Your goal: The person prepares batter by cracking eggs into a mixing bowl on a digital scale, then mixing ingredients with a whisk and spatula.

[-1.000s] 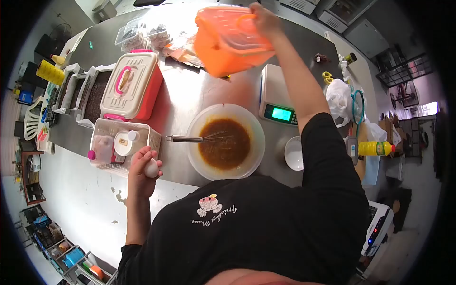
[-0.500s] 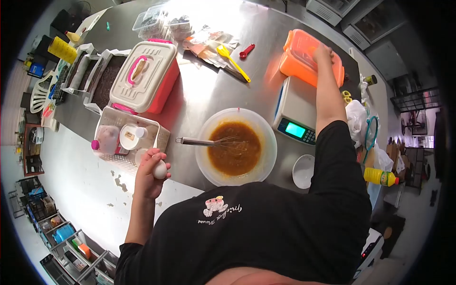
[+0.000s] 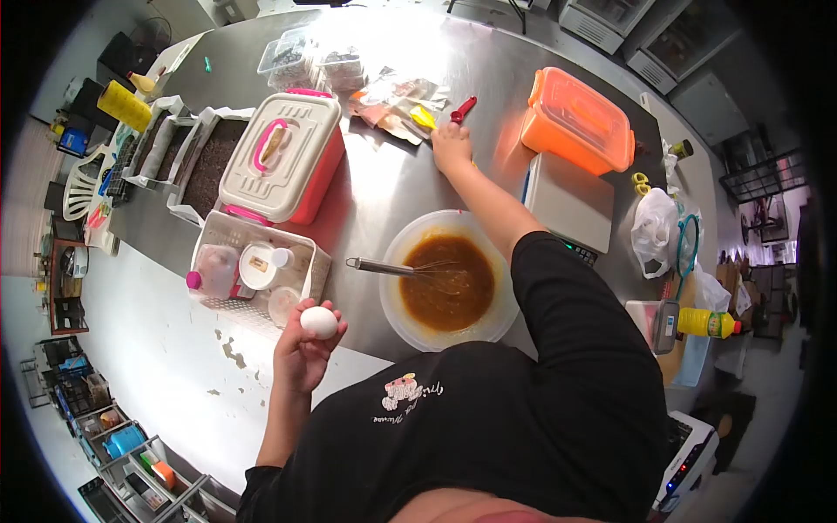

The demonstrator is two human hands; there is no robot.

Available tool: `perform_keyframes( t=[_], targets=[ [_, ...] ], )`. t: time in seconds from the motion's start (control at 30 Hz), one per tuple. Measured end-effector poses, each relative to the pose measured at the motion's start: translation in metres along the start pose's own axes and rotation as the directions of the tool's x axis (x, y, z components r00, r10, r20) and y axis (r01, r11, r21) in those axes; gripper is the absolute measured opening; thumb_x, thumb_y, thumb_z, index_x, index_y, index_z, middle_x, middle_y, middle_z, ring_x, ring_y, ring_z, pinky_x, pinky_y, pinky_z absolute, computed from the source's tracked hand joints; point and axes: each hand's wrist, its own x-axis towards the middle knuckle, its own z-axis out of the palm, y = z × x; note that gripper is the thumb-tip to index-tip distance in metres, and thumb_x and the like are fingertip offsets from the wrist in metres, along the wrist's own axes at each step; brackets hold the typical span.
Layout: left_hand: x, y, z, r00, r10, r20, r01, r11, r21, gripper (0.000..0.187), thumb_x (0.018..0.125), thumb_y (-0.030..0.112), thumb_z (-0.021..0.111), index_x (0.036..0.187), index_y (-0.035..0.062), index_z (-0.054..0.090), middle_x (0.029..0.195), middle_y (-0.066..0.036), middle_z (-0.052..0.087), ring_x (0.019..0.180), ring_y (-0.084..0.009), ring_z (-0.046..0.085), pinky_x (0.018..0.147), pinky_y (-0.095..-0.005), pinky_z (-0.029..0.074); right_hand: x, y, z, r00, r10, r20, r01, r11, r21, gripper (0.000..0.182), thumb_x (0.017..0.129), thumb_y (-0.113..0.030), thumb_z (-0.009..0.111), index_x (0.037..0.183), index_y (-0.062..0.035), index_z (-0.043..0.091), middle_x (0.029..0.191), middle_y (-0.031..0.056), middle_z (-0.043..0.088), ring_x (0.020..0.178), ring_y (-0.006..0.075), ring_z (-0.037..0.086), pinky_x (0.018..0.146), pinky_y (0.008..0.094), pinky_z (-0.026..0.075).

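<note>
My left hand [image 3: 301,356] holds a white egg [image 3: 319,322] up over the table's near edge, beside a white basket [image 3: 228,234]. My right hand [image 3: 452,145] reaches across the steel table and closes over the handle of a yellow spoon [image 3: 423,116], whose scoop end sticks out to the left. A red spoon [image 3: 463,108] lies just beyond it. Below my right arm stands a clear bowl [image 3: 390,253] of brown batter with a metal whisk [image 3: 384,268] leaning in it. An orange lidded box [image 3: 576,119] sits on the table behind the scale [image 3: 570,204].
A pink box with a white lid [image 3: 281,159] stands left of centre, with paper-lined trays of dark mix [image 3: 209,166] further left. The basket holds bottles and jars. Packets and clear tubs [image 3: 316,61] lie at the back. A plastic bag [image 3: 654,231] and yellow bottle [image 3: 708,322] are at right.
The orange box was set down behind the scale and my right hand left it, moving left onto the yellow spoon. My left hand lifted the egg slightly.
</note>
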Motion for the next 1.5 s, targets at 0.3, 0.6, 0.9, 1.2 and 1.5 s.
perform_keyframes(
  t=[0.3, 0.6, 0.9, 1.2, 1.5],
  targets=[
    [-0.015, -0.003, -0.012, 0.999, -0.012, 0.05, 0.012, 1.0, -0.006, 0.049, 0.072, 0.001, 0.049, 0.12, 0.0055, 0.038, 0.115, -0.015, 0.049, 0.105, -0.0299, 0.052, 0.092, -0.042, 0.044, -0.011, 0.005, -0.045, 0.984, -0.002, 0.18, 0.011, 0.999, -0.051, 0.024, 0.08, -0.017, 0.046, 0.095, -0.0103, 0.064, 0.1, 0.0061, 0.061, 0.096, 0.0218, 0.056, 0.077, 0.0418, 0.042],
    [-0.006, -0.014, 0.014, 0.967, -0.021, 0.254, -0.042, 0.97, 0.24, 0.045, 0.079, 0.022, 0.062, 0.114, 0.0077, 0.036, 0.111, -0.012, 0.051, 0.101, -0.0265, 0.055, 0.086, -0.0351, 0.047, -0.118, 0.069, -0.147, 0.965, 0.203, 0.169, -0.264, 0.747, 0.61, 0.033, 0.079, -0.014, 0.041, 0.111, -0.0094, 0.048, 0.096, 0.0237, 0.059, 0.087, 0.0386, 0.058, 0.075, 0.047, 0.044],
    [0.008, -0.113, 0.106, 0.759, -0.472, 0.449, 0.177, 0.813, 0.555, 0.043, 0.089, 0.026, 0.046, 0.128, 0.013, 0.034, 0.105, -0.01, 0.053, 0.083, -0.0161, 0.053, 0.07, -0.029, 0.048, -0.372, 0.148, -0.178, 0.852, 0.467, 0.239, -0.416, 0.324, 0.849, 0.057, 0.07, 0.004, 0.036, 0.123, -0.0166, 0.034, 0.084, 0.007, 0.051, 0.079, 0.023, 0.052, 0.077, 0.0333, 0.041],
    [0.013, -0.274, 0.182, 0.659, -0.625, 0.418, 0.349, 0.747, 0.566, 0.056, 0.08, 0.001, 0.044, 0.133, 0.0065, 0.028, 0.115, -0.013, 0.047, 0.095, -0.0223, 0.053, 0.086, -0.0329, 0.046, -0.507, 0.154, -0.17, 0.801, 0.547, 0.242, -0.394, 0.179, 0.902, 0.054, 0.07, 0.01, 0.038, 0.119, -0.0137, 0.041, 0.087, 0.0086, 0.052, 0.083, 0.0197, 0.054, 0.078, 0.0304, 0.043],
    [0.015, -0.354, 0.188, 0.707, -0.592, 0.387, 0.289, 0.741, 0.606, 0.032, 0.085, 0.011, 0.053, 0.114, 0.0, 0.046, 0.103, -0.008, 0.057, 0.093, -0.0147, 0.057, 0.083, -0.0235, 0.048, -0.549, 0.179, -0.149, 0.879, 0.434, 0.197, -0.308, 0.199, 0.93, 0.05, 0.071, 0.009, 0.04, 0.118, -0.0098, 0.042, 0.097, 0.0111, 0.055, 0.084, 0.0212, 0.056, 0.078, 0.0319, 0.044]
  ],
)
